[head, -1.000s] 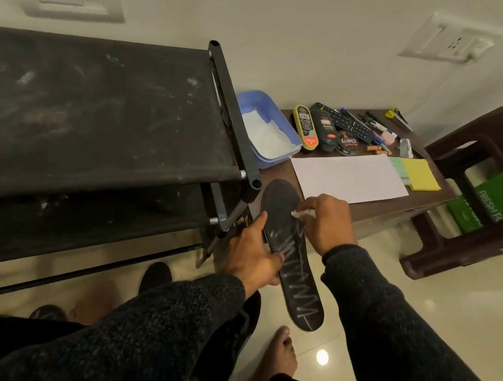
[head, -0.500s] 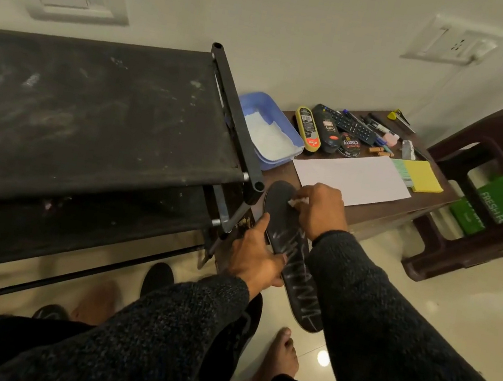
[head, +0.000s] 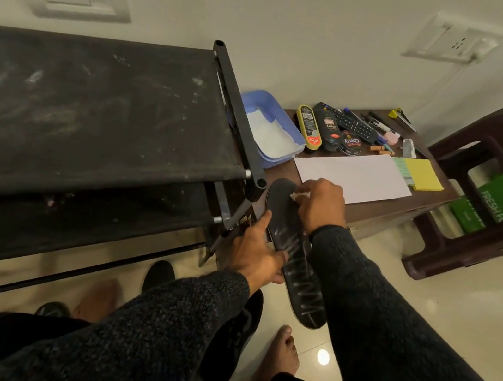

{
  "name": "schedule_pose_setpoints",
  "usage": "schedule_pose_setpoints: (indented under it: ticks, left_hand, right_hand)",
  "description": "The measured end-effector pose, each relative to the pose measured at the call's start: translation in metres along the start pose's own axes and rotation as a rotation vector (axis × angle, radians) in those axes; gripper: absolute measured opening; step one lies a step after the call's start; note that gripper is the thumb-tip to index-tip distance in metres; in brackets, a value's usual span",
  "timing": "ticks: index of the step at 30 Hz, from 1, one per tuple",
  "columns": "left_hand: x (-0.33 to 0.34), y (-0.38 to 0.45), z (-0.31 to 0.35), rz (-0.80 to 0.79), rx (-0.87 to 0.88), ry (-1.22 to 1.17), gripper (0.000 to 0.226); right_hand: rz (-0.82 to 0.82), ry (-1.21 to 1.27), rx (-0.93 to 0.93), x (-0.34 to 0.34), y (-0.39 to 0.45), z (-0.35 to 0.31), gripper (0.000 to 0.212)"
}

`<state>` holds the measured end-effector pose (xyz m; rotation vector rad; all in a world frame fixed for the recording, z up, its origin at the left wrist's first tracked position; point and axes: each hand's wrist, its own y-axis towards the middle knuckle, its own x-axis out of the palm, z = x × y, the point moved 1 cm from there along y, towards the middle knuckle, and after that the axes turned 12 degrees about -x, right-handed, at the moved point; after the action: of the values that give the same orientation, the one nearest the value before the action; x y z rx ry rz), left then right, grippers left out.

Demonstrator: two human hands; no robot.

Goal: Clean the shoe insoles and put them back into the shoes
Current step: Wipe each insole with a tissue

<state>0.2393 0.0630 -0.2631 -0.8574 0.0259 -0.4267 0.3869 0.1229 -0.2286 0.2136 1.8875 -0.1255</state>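
A long black insole (head: 303,279) with pale zigzag streaks is held in the air in front of me. My left hand (head: 254,254) grips its left edge at mid-length. My right hand (head: 320,207) pinches a small white wipe (head: 299,195) and presses it on the insole's far end. A black shoe (head: 229,346) lies on the floor below my left forearm. Another dark shoe (head: 159,274) shows partly under the rack.
A black fabric shoe rack (head: 98,105) fills the left. A low brown table (head: 380,208) carries a blue tub (head: 269,133), white paper (head: 352,175), polish bottles, a remote and sticky notes. A brown plastic stool (head: 488,196) stands right. My bare foot (head: 276,361) rests on the tiles.
My right hand has slid the wipe up the insole from its middle toward the far end. My left hand keeps its grip in place.
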Motion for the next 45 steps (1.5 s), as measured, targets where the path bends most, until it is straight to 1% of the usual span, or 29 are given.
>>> schedule_pose_setpoints:
  ticks: [2,4,6,8,10,12,14,16,17,21,23,25,29,32,34,37,40,41,43,45]
  left_hand:
    - [0.001,-0.001,0.001,0.01,-0.007,0.0,0.103]
    - [0.001,-0.002,0.001,0.014,0.0,0.007,0.104]
    - [0.0,-0.004,0.003,0.018,0.015,0.022,0.104]
    - [-0.001,-0.005,0.004,0.018,0.023,0.031,0.102]
    - [-0.003,-0.004,0.005,0.029,0.027,0.043,0.101]
    - [-0.004,-0.004,0.005,0.044,0.03,0.051,0.1]
    - [-0.004,-0.006,0.006,0.041,0.03,0.05,0.099]
    - [-0.004,-0.007,0.006,0.035,0.026,0.043,0.097]
    - [-0.004,-0.006,0.005,0.031,0.024,0.033,0.098]
    - [-0.004,-0.002,0.003,0.024,0.007,0.018,0.101]
    - [-0.005,-0.002,0.003,0.015,0.003,0.027,0.101]
    - [-0.006,-0.004,0.003,0.007,0.039,0.031,0.096]
    - [-0.005,-0.009,-0.002,-0.001,0.093,0.027,0.092]
    - [-0.005,-0.009,-0.003,0.022,0.102,0.031,0.093]
    - [-0.004,-0.007,-0.003,0.046,0.106,0.051,0.092]
    - [-0.004,-0.007,-0.001,0.045,0.103,0.031,0.092]
    - [-0.003,-0.006,0.0,-0.01,0.092,-0.057,0.089]
    - [-0.002,-0.006,0.001,-0.015,0.094,-0.072,0.088]
    - [-0.001,-0.005,0.001,0.003,0.092,-0.089,0.078]
    - [0.001,-0.003,-0.001,0.025,0.076,-0.098,0.07]
  right_hand:
    - [0.007,0.004,0.035,0.0,0.006,-0.002,0.029]
    - [-0.014,-0.002,0.021,0.002,-0.001,-0.005,0.029]
    - [-0.026,0.0,-0.057,0.004,-0.018,-0.007,0.025]
    - [-0.039,-0.022,-0.187,0.006,-0.042,-0.012,0.021]
    - [-0.067,-0.046,-0.3,0.007,-0.063,-0.017,0.023]
    - [-0.102,-0.047,-0.356,0.001,-0.073,-0.02,0.022]
    - [-0.157,-0.021,-0.375,-0.007,-0.073,-0.021,0.016]
    - [-0.207,0.001,-0.372,-0.009,-0.07,-0.02,0.016]
    - [-0.206,0.0,-0.366,-0.009,-0.07,-0.02,0.016]
    - [-0.063,0.024,-0.283,0.001,-0.07,-0.02,0.018]
    - [-0.037,0.058,-0.216,0.003,-0.067,-0.022,0.017]
    - [-0.014,0.094,-0.171,0.004,-0.06,-0.024,0.015]
    - [0.016,0.078,-0.105,0.007,-0.03,-0.03,0.018]
    - [-0.002,0.103,-0.033,0.012,0.005,-0.033,0.017]
    - [-0.022,0.075,-0.002,0.013,0.024,-0.035,0.021]
    - [-0.079,0.047,-0.011,0.011,0.036,-0.035,0.025]
    - [-0.152,0.082,-0.024,0.009,0.017,-0.034,0.028]
    - [-0.173,0.089,-0.046,0.01,0.008,-0.035,0.025]
    - [-0.193,0.079,-0.122,0.013,-0.01,-0.038,0.013]
    - [-0.167,0.07,-0.155,0.013,-0.024,-0.042,0.007]
